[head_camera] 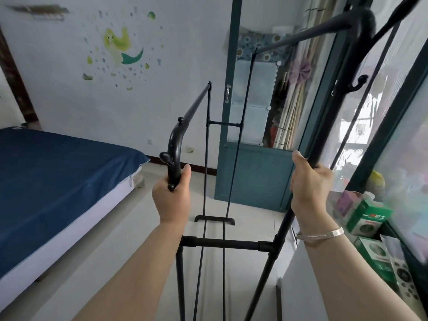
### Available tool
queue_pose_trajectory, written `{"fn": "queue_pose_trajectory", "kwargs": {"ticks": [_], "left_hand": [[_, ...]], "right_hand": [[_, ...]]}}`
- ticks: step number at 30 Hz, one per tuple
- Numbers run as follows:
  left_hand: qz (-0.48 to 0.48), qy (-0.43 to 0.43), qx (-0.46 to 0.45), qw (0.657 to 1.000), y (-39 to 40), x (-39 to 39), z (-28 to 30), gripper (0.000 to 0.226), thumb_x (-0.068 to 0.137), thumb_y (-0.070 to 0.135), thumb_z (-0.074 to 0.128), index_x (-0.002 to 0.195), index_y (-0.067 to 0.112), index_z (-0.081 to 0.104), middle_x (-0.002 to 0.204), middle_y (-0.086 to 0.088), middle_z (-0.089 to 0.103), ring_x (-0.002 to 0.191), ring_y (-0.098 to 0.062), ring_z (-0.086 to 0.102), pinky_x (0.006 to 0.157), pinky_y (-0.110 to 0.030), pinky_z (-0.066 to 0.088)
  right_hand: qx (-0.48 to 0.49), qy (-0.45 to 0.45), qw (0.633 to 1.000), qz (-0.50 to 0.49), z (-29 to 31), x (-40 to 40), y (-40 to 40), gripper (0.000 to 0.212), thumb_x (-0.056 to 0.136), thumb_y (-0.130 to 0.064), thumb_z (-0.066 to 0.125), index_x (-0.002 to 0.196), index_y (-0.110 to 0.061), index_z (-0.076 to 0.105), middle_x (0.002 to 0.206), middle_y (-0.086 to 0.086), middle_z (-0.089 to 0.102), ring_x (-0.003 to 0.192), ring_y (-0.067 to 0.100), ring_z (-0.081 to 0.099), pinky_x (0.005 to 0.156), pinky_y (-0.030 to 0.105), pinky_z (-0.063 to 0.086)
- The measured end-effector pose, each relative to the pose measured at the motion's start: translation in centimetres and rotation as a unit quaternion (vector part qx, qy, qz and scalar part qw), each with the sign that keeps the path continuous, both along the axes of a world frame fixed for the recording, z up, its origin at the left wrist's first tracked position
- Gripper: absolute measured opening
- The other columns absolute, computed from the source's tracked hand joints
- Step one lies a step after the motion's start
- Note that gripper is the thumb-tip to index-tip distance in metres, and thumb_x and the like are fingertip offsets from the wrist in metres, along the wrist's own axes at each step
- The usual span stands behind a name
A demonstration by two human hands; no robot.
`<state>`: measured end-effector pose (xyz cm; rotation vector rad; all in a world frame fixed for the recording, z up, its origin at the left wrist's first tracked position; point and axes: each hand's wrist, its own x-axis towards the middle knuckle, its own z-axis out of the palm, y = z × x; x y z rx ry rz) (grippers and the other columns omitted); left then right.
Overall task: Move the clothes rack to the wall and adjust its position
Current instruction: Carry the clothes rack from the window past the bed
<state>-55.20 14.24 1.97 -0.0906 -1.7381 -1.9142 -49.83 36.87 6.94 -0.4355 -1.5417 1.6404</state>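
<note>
The person stood at the near end of the black clothes rack [222, 244], gripping it with both bare hands. The left hand [172, 198] was clenched around the curved, knobbed top of the rack's near left upright [176, 156], the thumb laid up along the curve. The right hand [309, 188] was closed around the taller near right upright [283, 230], thumb pointing up the tube, a silver bracelet [320, 235] on that wrist. Its fingers were wrapped behind the tube and mostly hidden.

The rack stood on the pale tiled floor [129, 230], running away from the person toward the far white wall [173, 93]. A lower rail [196, 104] sloped from the left hand to the far frame, and a higher rail [301, 39] crossed the upper right of the view. A short crossbar joined the two near uprights below the hands, and two thin rods ran from there along the length of the rack. The far foot [215, 219] rested on the floor just in front of a teal door [252, 172] with frosted panels and a small metal handle.

To the left lay a bed [58, 172] with a dark blue cover, apart from the rack. A mermaid sticker [122, 46] decorated the wall above it. On the right, glazed teal-framed panels [393, 117] ran close alongside the rack, with green boxes [368, 218] stacked at their foot beside the right forearm.
</note>
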Motion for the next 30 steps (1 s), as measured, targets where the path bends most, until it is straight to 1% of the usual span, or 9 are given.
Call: {"fn": "queue_pose_trajectory", "kwargs": {"ticks": [2,5,8,12,17,20,23,27,30], "left_hand": [[0.004,-0.006,-0.001,1.0,0.9,-1.4,0.0,0.052,0.085,0.038,0.066,0.038,0.031,0.044,0.035,0.013,0.035,0.037,-0.004,0.034,0.046,-0.021,0.03],[0.017,-0.013,0.004,1.0,2.4,-3.6,-0.1,0.056,0.084,0.04,0.067,0.036,0.03,0.04,0.035,0.012,0.033,0.038,-0.005,0.032,0.045,-0.021,0.029],[0.038,-0.011,0.003,0.999,3.2,-5.6,-0.3,0.059,0.084,0.04,0.068,0.036,0.029,0.035,0.036,0.012,0.03,0.039,-0.006,0.03,0.044,-0.018,0.028],[0.043,-0.001,0.009,0.999,3.8,-7.2,-0.6,0.051,0.082,0.045,0.067,0.041,0.029,0.041,0.036,0.013,0.032,0.039,-0.006,0.032,0.049,-0.023,0.031],[0.059,0.0,0.003,0.998,4.0,-9.8,-0.6,0.055,0.082,0.043,0.068,0.037,0.03,0.038,0.036,0.013,0.031,0.037,-0.006,0.032,0.044,-0.015,0.028],[0.064,-0.003,0.002,0.998,3.8,-11.5,-0.5,0.052,0.08,0.047,0.067,0.042,0.03,0.037,0.039,0.013,0.033,0.04,-0.006,0.033,0.049,-0.021,0.03],[0.06,0.004,0.012,0.998,3.4,-13.4,-0.8,0.05,0.079,0.049,0.067,0.051,0.019,0.038,0.043,0.013,0.036,0.044,-0.006,0.035,0.052,-0.026,0.033],[0.065,0.008,0.01,0.998,2.5,-16.4,-0.8,0.063,0.078,0.051,0.066,0.062,-0.005,0.042,0.054,-0.008,0.043,0.052,-0.018,0.042,0.055,-0.034,0.038],[0.062,0.013,0.01,0.998,1.6,-18.7,-0.7,0.065,0.08,0.048,0.067,0.065,-0.009,0.038,0.056,-0.013,0.041,0.053,-0.025,0.038,0.056,-0.038,0.037]], "right_hand": [[-0.008,0.005,1.0,0.008,0.1,-1.7,0.9,0.051,0.073,-0.04,0.068,0.056,-0.022,0.024,0.053,0.004,0.023,0.05,0.023,0.017,0.046,0.032,0.016],[-0.011,0.01,1.0,0.021,0.2,-4.5,2.4,0.049,0.074,-0.04,0.068,0.054,-0.027,0.026,0.046,-0.004,0.025,0.042,0.016,0.02,0.04,0.023,0.018],[-0.012,0.009,0.999,0.039,0.2,-6.8,3.4,0.045,0.075,-0.04,0.067,0.055,-0.027,0.029,0.045,-0.006,0.028,0.04,0.014,0.023,0.038,0.022,0.021],[-0.008,0.011,0.999,0.046,0.2,-9.1,4.0,0.044,0.078,-0.036,0.067,0.057,-0.025,0.029,0.047,-0.003,0.026,0.042,0.015,0.022,0.04,0.024,0.02],[-0.004,0.007,0.998,0.061,0.1,-12.2,4.6,0.04,0.077,-0.037,0.067,0.062,-0.021,0.034,0.052,0.001,0.023,0.044,0.016,0.019,0.042,0.026,0.018],[-0.007,0.007,0.998,0.068,0.1,-14.0,4.4,0.031,0.076,-0.039,0.067,0.069,-0.017,0.046,0.052,0.001,0.022,0.044,0.017,0.018,0.041,0.025,0.018],[-0.009,0.006,0.998,0.07,0.1,-16.1,4.2,0.035,0.075,-0.038,0.068,0.064,-0.018,0.041,0.049,-0.002,0.023,0.043,0.016,0.019,0.04,0.024,0.019],[-0.01,0.01,0.997,0.075,0.1,-19.1,3.3,0.026,0.076,-0.036,0.068,0.074,-0.017,0.05,0.047,-0.003,0.025,0.042,0.016,0.02,0.04,0.024,0.02],[-0.014,0.006,0.997,0.077,0.0,-21.6,2.6,0.034,0.077,-0.034,0.068,0.063,-0.02,0.041,0.05,0.0,0.025,0.043,0.016,0.02,0.04,0.025,0.02]]}}
